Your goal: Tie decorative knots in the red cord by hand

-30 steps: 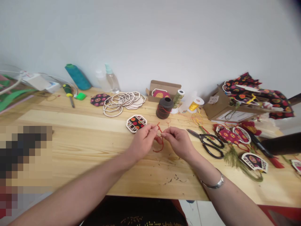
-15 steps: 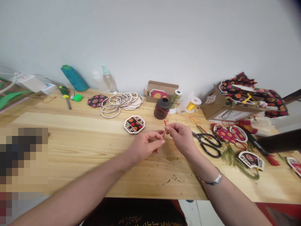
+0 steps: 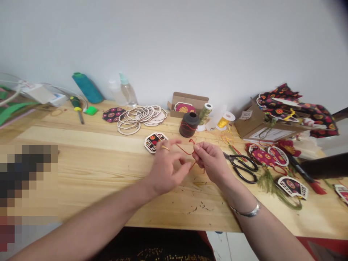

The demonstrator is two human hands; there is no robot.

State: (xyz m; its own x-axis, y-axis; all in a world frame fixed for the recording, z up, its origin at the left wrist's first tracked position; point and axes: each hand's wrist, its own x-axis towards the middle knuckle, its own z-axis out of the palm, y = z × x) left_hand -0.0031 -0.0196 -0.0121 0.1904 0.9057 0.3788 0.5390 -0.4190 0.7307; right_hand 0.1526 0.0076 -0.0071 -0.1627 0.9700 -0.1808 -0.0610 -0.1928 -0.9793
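Observation:
My right hand [image 3: 208, 155] is closed in a pinch on a thin red cord [image 3: 185, 149], whose looped end sticks up above the fingertips. A short tail of cord hangs below that pinch. My left hand [image 3: 170, 165] has its fingers spread, with the cord running from the right hand to its forefinger and toward its thumb. Just behind my left hand lies an octagonal ornament [image 3: 151, 140] with a white lattice frame over dark patterned cloth, partly covered by the fingers. Black-handled scissors [image 3: 243, 165] lie right of my right hand.
Behind the hands stand a dark thread spool [image 3: 189, 125], a green spool [image 3: 206, 113], a yellow spool [image 3: 224, 120] and an open small box [image 3: 190, 97]. Wooden frames [image 3: 141, 116] are piled left of them. A cardboard box [image 3: 250, 121] with cloth and finished ornaments [image 3: 292, 186] are at right.
My left hand has opened and moved left, drawing the cord out wide, and now partly covers the octagonal ornament. My right hand keeps its pinch, slightly farther right.

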